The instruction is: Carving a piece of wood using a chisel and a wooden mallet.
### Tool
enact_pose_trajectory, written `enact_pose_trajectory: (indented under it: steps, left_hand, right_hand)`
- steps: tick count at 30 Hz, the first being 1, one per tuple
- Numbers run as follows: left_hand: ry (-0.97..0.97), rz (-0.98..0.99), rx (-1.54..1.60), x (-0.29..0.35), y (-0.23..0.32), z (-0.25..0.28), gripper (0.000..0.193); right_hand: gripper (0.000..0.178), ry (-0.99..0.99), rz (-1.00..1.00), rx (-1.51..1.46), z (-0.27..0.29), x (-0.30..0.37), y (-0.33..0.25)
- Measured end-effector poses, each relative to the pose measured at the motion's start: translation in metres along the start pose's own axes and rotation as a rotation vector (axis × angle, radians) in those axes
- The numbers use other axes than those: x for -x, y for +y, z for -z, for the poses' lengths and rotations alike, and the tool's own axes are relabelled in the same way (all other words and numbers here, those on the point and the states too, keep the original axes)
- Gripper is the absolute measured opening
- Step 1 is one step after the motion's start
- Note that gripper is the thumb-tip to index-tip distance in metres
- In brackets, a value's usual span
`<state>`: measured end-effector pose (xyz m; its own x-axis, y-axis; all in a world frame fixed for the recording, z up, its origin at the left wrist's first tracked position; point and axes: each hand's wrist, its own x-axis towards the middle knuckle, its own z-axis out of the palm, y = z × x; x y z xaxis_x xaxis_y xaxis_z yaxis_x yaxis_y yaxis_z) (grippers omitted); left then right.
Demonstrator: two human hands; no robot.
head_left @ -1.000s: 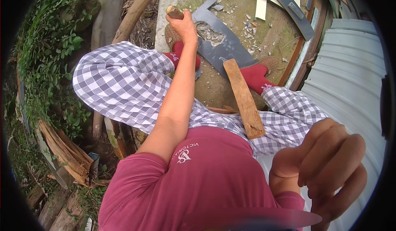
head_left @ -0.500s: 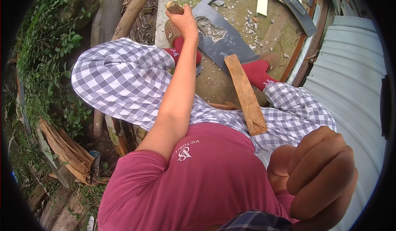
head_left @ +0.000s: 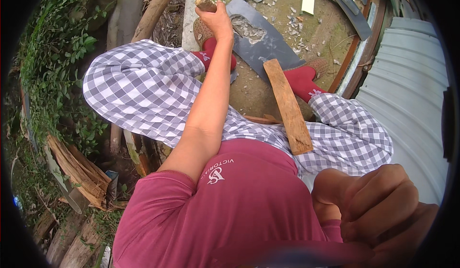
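The left hand (head_left: pixel 216 22) keeps its grip wrapped around a round-ended wooden piece (head_left: pixel 206 4), near the left shoe, almost where it was. Right of it, the broken grey panel (head_left: pixel 263 51) lies unchanged between the feet. The wooden board (head_left: pixel 287 107) slants over the checked trousers (head_left: pixel 342 136), its place kept. The right hand (head_left: pixel 383 203) has dropped lower, fingers bent; I cannot tell whether its grip pinches anything.
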<state>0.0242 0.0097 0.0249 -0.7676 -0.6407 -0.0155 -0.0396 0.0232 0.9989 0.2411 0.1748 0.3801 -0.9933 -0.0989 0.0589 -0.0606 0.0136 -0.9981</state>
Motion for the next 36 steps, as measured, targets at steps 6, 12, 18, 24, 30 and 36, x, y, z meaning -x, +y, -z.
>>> enact_pose_trajectory:
  steps: [6, 12, 18, 24, 30, 36]
  left_hand:
    - [0.039, -0.024, 0.017, -0.003, -0.006, 0.000, 0.061]
    - [0.007, 0.003, 0.008, -0.002, -0.001, 0.000, 0.063]
    - [0.090, -0.006, 0.071, -0.003, -0.003, -0.001, 0.045]
    - [0.061, 0.009, 0.076, 0.000, -0.003, -0.005, 0.047]
    - [0.062, 0.020, 0.074, -0.005, -0.009, 0.006, 0.051]
    - [0.016, 0.032, 0.039, 0.006, 0.005, -0.008, 0.053]
  right_hand:
    - [0.013, 0.315, 0.027, -0.099, -0.047, 0.006, -0.014]
    - [0.013, -0.093, 0.222, -0.187, 0.000, -0.019, -0.008]
    - [0.016, -0.087, 0.152, 0.039, -0.007, -0.023, -0.016]
    - [0.016, 0.258, 0.135, -0.041, -0.038, 0.004, -0.003]
    - [0.014, -0.008, 0.069, -0.011, -0.021, -0.026, -0.016]
    - [0.024, -0.113, 0.536, -0.057, 0.007, -0.023, 0.028]
